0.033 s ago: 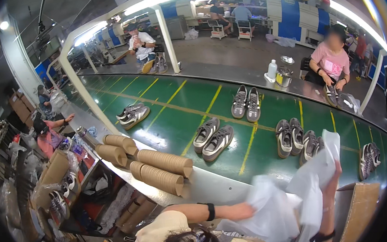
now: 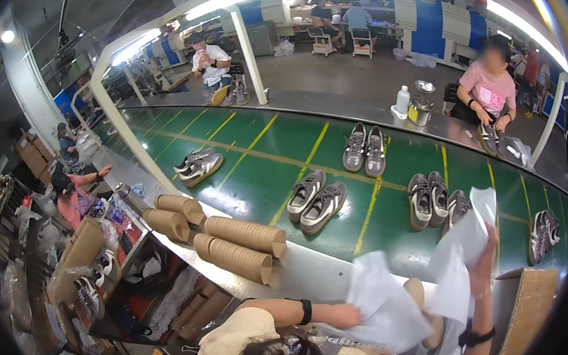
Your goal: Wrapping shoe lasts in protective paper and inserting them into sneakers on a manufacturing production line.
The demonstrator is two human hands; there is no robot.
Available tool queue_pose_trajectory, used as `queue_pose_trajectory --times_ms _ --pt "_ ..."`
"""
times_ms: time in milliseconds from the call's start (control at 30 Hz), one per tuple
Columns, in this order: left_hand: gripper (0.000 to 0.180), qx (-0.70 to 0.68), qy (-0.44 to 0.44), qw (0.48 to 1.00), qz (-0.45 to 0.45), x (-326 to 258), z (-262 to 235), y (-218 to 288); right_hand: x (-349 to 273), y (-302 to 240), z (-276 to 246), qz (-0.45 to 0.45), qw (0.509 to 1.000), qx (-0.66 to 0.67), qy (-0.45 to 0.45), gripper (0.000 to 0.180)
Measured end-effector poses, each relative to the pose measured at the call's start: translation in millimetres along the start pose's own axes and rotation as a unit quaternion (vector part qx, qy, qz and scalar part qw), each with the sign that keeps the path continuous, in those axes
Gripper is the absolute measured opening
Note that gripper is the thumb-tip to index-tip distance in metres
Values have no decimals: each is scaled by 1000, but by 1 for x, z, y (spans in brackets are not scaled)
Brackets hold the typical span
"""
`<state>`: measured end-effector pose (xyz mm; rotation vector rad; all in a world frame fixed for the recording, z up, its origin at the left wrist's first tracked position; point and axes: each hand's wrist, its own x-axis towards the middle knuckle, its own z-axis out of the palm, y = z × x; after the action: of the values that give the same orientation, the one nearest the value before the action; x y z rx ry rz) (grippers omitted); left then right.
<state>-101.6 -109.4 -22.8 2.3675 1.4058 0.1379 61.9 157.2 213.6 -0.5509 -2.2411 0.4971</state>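
Both my hands are closed on thin white wrapping sheets, which look like tissue paper, at the lower right. My left hand (image 2: 345,315) grips the crumpled left sheet (image 2: 385,305) by its side. Raised farther right, my right hand (image 2: 483,263) holds another white sheet (image 2: 452,258) whose top stands up over the belt edge. Whether the two sheets join lower down is hidden. Between them shows a beige rounded thing (image 2: 415,292), its kind unclear. Just beyond the sheets, a grey shoe (image 2: 457,208) is partly covered, beside a grey pair (image 2: 428,201).
Several grey shoe pairs (image 2: 316,201) with white stripes stand on the green conveyor belt (image 2: 257,179). Stacked brown paper rolls (image 2: 233,256) lie on the near ledge. An open cardboard box (image 2: 528,312) is at my right. Across the belt, a person in pink (image 2: 487,88) handles a shoe.
The left sheet has dropped and shifted slightly left with my left hand, opening a gap where the beige thing shows. My right hand remains raised with its sheet.
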Motion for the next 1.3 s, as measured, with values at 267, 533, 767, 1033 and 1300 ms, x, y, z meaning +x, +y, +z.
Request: queue_pose_trajectory --times_ms 267,533,767,1033,1300 --pt "55 -237 72 964 -97 7 -96 35 90 -58 96 -20 982 167 84 103" --pt "63 -742 359 552 -128 54 -175 36 67 -110 144 -46 943 273 183 97" --pt "35 -725 525 446 8 4 -169 -40 66 -68 120 59 926 339 155 87" --pt "14 -66 762 587 -266 -14 -192 -6 107 15 149 166 845 456 224 71" --pt "56 -691 599 396 -83 86 -166 -9 74 -75 199 68 904 400 134 72"
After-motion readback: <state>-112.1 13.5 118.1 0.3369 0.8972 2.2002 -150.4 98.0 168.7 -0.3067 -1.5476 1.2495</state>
